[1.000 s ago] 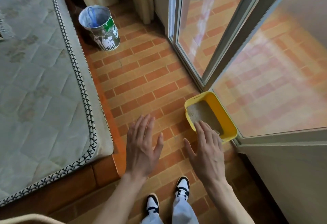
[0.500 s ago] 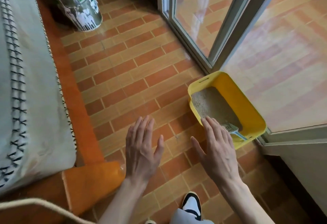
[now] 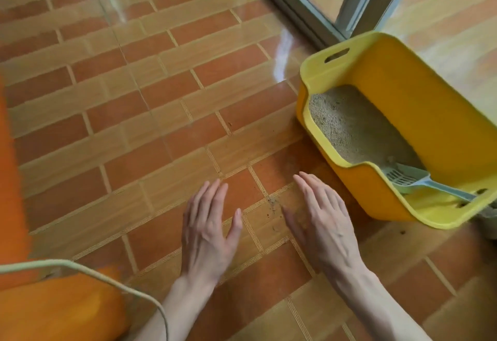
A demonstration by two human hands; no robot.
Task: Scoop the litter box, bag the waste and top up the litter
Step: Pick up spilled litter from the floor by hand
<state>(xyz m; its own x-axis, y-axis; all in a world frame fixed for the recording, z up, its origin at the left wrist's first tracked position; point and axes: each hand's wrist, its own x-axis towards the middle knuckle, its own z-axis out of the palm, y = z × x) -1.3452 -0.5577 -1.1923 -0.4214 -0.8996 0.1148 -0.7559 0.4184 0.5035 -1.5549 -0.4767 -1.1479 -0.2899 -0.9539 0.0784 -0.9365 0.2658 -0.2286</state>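
The fingers (image 3: 314, 192) of the right hand (image 3: 325, 222) are straight and lie close together, thumb held apart, and they hold nothing; they point toward the near corner of the litter box (image 3: 441, 114) and stop just short of it. The fingers of the left hand (image 3: 207, 227) are likewise straight and loosely together, thumb out to the side, empty, above the floor (image 3: 161, 125). Both palms face down, side by side, a small gap between them. A few dark crumbs (image 3: 271, 203) lie on the tiles between the two hands. The yellow litter box stands on the floor at the right, beside the glass door frame (image 3: 357, 1). Pale litter (image 3: 352, 125) covers its bottom. A light blue scoop (image 3: 414, 179) lies inside at the near end, its slotted head on the litter and its handle resting on the rim. A pale cord (image 3: 107, 278) crosses the lower left corner.
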